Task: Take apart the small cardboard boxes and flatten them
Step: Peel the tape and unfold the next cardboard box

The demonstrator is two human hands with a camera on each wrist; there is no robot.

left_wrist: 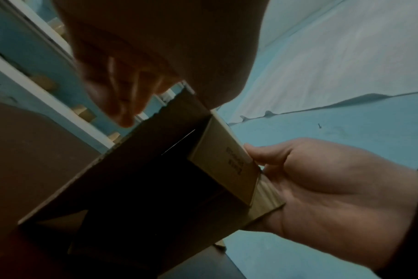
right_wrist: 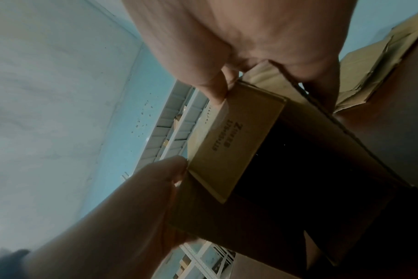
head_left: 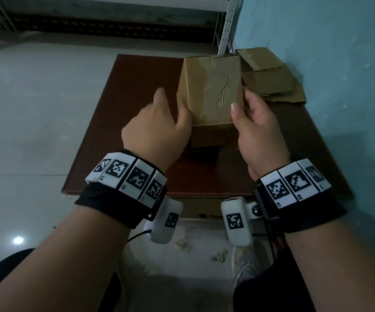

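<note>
I hold a small brown cardboard box [head_left: 211, 91] tilted above the dark brown table top [head_left: 119, 131]. Its open end faces me, and a flap printed with text [right_wrist: 234, 147] folds partly over the dark inside. My right hand [head_left: 241, 102] grips the box's right side, thumb on the top face and fingers behind the wall. My left hand [head_left: 173, 106] lies along the left wall. Its thumb presses the near left edge and its forefinger points straight up beside the box. The left fingers [left_wrist: 122, 94] are blurred, close to the jagged far edge.
Several flattened cardboard boxes [head_left: 270, 75] lie stacked at the table's back right, against the blue wall [head_left: 339, 64]. A white metal shelf post [head_left: 227, 25] stands behind them. Pale tiled floor [head_left: 24, 109] runs along the left, with small scraps [head_left: 182, 242] near my feet.
</note>
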